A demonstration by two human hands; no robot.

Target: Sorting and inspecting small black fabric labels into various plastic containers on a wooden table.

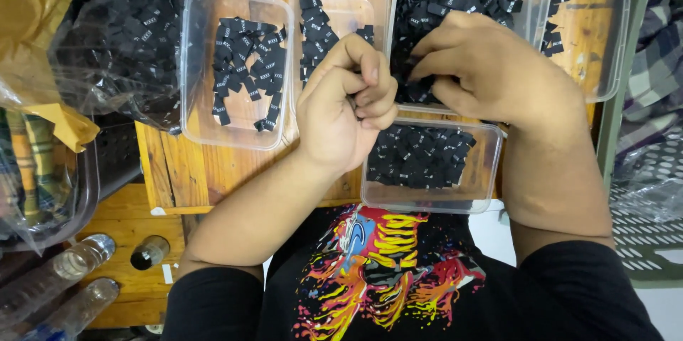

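Small black woven labels [420,156] are seen spread over several clear plastic containers on a wooden table [185,170]. The left hand [341,106] is curled into a loose fist above the gap between the containers, its fingers folded inward against the thumb; whether a label is pinched inside cannot be told, as the fingertips hide it. The right hand [491,71] is laid over the large heaped container [462,0], its fingers bent down into the pile as if labels were being picked at, though a definite grasp is not shown. A fair amount appears to have been sorted: the near container [491,170] by the person's chest is well covered, a left container [196,64] holds a loose scatter, and a middle container [334,0] holds a smaller column. Much seems left, since the large container is piled high, a plastic bag [121,42] at the upper left is full of the same labels, and a far right container [605,28] is nearly bare. Clear bottles [64,270] lie on the lower left.
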